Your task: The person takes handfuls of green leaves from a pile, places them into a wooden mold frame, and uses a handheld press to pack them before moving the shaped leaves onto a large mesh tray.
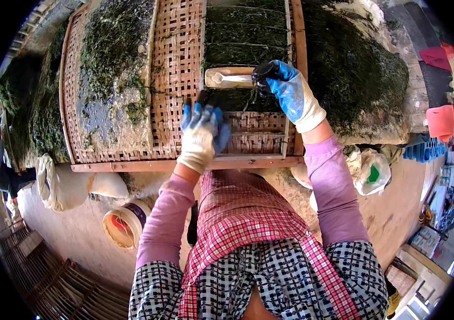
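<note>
Both my hands wear white gloves with blue coated fingers and dark, stained tips. My left hand (201, 130) hovers over the woven bamboo tray near the slatted frame's left edge. Its fingers are apart, somewhat blurred, and hold nothing I can see. At the frame's right side, my right hand (286, 93) has its fingers closed at the right end of a small wooden float with a white handle (229, 78). The float lies across the dark green seaweed (245, 26) spread inside the frame (203, 42). Part of its right end is hidden by my fingers.
The woven tray (171, 117) has a wooden front edge. More seaweed heaps lie left (112, 48) and right (349, 69). Below are a white bucket (123, 224), a pale sack (69, 186) and a plastic bag (371, 170). Bamboo racks (67, 288) stand lower left.
</note>
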`<state>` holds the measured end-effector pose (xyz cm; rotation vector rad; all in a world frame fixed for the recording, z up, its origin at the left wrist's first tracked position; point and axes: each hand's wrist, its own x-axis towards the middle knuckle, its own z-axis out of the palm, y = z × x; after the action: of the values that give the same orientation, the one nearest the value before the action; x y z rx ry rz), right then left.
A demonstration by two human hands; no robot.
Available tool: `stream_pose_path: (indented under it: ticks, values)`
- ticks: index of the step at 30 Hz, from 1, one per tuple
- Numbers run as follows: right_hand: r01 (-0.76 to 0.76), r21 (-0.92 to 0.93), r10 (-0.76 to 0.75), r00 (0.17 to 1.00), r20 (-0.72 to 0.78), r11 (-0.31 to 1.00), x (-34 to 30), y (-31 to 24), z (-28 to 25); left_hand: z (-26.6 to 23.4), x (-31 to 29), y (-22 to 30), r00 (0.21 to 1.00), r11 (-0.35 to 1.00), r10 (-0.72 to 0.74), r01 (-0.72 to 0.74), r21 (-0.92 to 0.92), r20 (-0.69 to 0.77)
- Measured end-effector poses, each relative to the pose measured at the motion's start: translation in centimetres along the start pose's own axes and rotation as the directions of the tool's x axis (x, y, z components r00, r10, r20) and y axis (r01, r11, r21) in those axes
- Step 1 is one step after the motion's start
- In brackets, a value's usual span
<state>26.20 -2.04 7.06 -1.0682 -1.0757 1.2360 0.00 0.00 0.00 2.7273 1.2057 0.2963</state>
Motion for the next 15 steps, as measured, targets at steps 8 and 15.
stream_pose_path:
  ticks: [8, 15]
  values:
    - [-0.094, 0.475, 0.237, 0.939, -0.25, 0.875, -3.4, -0.1, -3.7, 0.2, 0.2, -1.3, 0.998, 0.997, 0.054, -0.053, 0.055, -0.016]
    - [0.057, 0.466, 0.057, 0.972, -0.227, 0.883, -1.6, -3.0, 0.3, -0.3, 1.1, -2.4, 0.987, 0.993, 0.069, -0.081, -0.081, -0.142]
